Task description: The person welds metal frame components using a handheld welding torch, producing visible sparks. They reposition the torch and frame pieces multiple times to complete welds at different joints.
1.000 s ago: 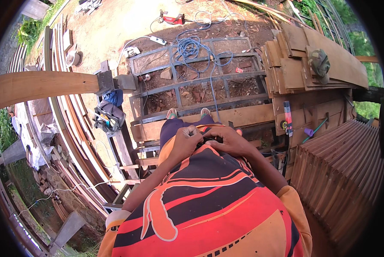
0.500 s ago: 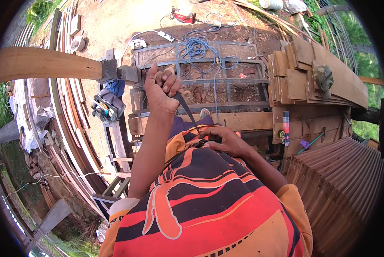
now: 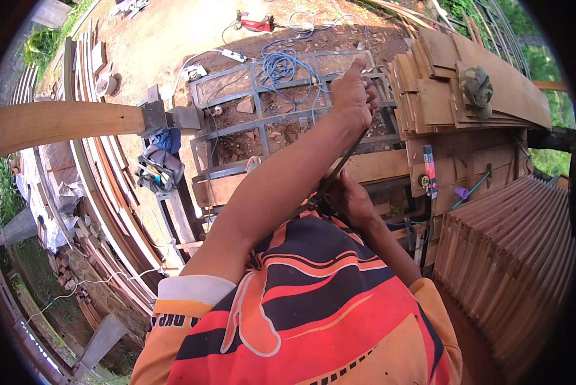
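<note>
My left hand (image 3: 355, 93) is raised in front of me to the right, its arm crossing my body. Its fingers are closed round the end of a dark belt (image 3: 348, 156), with the thumb pointing up. From there the belt runs taut down to my waist. Close to my waist, my right hand (image 3: 353, 197) is closed at the lower part of the belt; its fingertips are partly hidden. The striped orange, red and black shirt (image 3: 326, 276) hangs just below both hands.
A metal frame (image 3: 201, 149) lies on the ground ahead, with a coiled blue cable (image 3: 280, 67) on it. Stacked boards (image 3: 432, 102) carry a camouflage cap (image 3: 476, 90) at right, above slatted wood (image 3: 506, 237). A wooden beam (image 3: 63, 125) and a tool bag (image 3: 159, 170) are left.
My left hand has swung from left of centre to the right, drawing the belt with it. My right hand stays near my waist, slightly farther right. The view has shifted a little.
</note>
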`<state>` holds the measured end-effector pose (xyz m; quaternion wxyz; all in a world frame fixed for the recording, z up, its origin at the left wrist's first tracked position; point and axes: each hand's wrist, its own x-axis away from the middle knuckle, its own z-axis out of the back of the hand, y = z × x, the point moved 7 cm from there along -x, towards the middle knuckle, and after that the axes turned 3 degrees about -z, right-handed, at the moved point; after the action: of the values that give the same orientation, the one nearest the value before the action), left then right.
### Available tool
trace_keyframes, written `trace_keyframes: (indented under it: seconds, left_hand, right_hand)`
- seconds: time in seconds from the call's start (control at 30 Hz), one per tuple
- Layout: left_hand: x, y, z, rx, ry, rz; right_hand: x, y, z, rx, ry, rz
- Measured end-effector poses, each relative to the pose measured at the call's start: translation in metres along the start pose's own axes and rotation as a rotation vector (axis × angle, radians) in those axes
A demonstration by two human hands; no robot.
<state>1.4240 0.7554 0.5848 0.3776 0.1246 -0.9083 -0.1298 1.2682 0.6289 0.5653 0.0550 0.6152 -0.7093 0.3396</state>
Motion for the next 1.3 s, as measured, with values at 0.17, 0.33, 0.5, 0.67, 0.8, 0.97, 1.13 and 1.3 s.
trace_keyframes:
  seconds: [0.17,0.33,0.5,0.67,0.8,0.97,1.13,1.3]
  left_hand:
    - [0.006,-0.018,0.006,-0.015,-0.129,0.086]
    - [0.045,0.054,0.088,-0.362,-0.304,-0.157]
    - [0.100,0.078,0.233,-0.865,0.048,-0.021]
    - [0.165,0.047,0.219,-1.291,-0.315,0.244]
    - [0.160,0.023,0.176,-1.226,-0.492,0.224]
    - [0.148,0.018,0.156,-1.424,-0.722,0.065]
    - [0.146,0.060,0.157,-1.544,-0.780,-0.020]
    - [0.154,0.114,0.178,-1.609,-0.797,-0.489]
  right_hand:
    - [0.069,-0.024,0.061,0.551,0.442,0.263]
    - [0.134,-0.011,0.116,0.527,0.651,0.025]
    - [0.130,0.012,0.086,0.507,0.465,-0.124]
    - [0.095,-0.004,0.061,0.824,0.458,-0.029]
    - [0.070,-0.016,0.040,0.613,0.422,0.019]
    - [0.036,-0.040,-0.007,1.111,0.294,0.634]
    - [-0.011,-0.022,-0.022,1.316,0.296,0.350]
    - [-0.053,0.005,-0.045,1.256,0.365,0.185]
